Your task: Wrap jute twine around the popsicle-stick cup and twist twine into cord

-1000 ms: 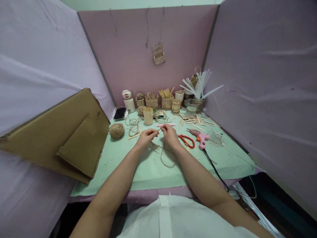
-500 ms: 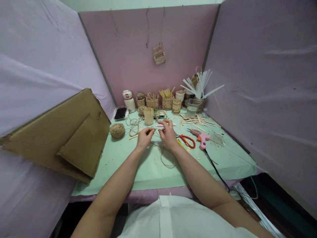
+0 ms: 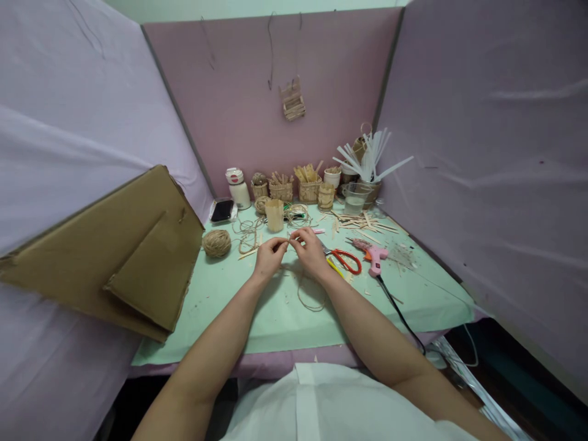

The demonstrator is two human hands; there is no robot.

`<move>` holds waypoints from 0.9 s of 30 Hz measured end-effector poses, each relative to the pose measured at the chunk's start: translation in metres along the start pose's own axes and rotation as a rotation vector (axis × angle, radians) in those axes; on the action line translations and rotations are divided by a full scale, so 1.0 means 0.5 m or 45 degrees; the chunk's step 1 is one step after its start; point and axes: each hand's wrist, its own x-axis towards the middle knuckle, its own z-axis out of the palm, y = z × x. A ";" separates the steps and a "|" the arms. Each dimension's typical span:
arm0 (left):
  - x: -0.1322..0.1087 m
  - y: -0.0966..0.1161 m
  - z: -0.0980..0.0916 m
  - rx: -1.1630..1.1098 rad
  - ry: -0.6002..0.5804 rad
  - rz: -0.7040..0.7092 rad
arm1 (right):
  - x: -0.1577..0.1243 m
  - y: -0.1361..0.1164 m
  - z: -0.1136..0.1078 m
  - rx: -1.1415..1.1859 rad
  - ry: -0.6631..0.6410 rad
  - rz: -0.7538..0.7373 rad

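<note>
My left hand (image 3: 270,256) and my right hand (image 3: 310,251) meet over the middle of the table, fingertips nearly touching. Both are closed in a pinch on thin jute twine, whose short piece between them is mostly hidden by the fingers. A loop of the twine (image 3: 312,308) lies on the green cloth below my right hand. Just beyond my hands stands a small cup of wooden strips (image 3: 274,215). Red-handled scissors (image 3: 346,260) rest to the right of my right hand, their blades partly covered by it. A ball of twine (image 3: 217,244) sits to the left.
A pink glue gun (image 3: 375,257) with a black cord lies at the right. Behind it are scattered wooden sticks (image 3: 365,222) and a clear cup (image 3: 354,199). Small baskets (image 3: 281,191) and a white bottle (image 3: 239,191) line the back. Folded cardboard (image 3: 133,251) leans at the left.
My right hand has lowered and its fingers have come in closer to my left fingertips. The left hand keeps its pinch, and the view has shifted slightly.
</note>
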 end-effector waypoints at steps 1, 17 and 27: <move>0.000 0.001 0.000 -0.018 -0.007 -0.007 | 0.002 0.003 0.001 0.063 0.003 0.064; 0.000 -0.001 0.002 -0.101 -0.157 -0.032 | 0.006 -0.008 -0.014 0.688 -0.192 0.873; 0.003 -0.006 0.007 -0.210 -0.108 -0.142 | 0.008 -0.010 -0.004 0.512 -0.096 0.778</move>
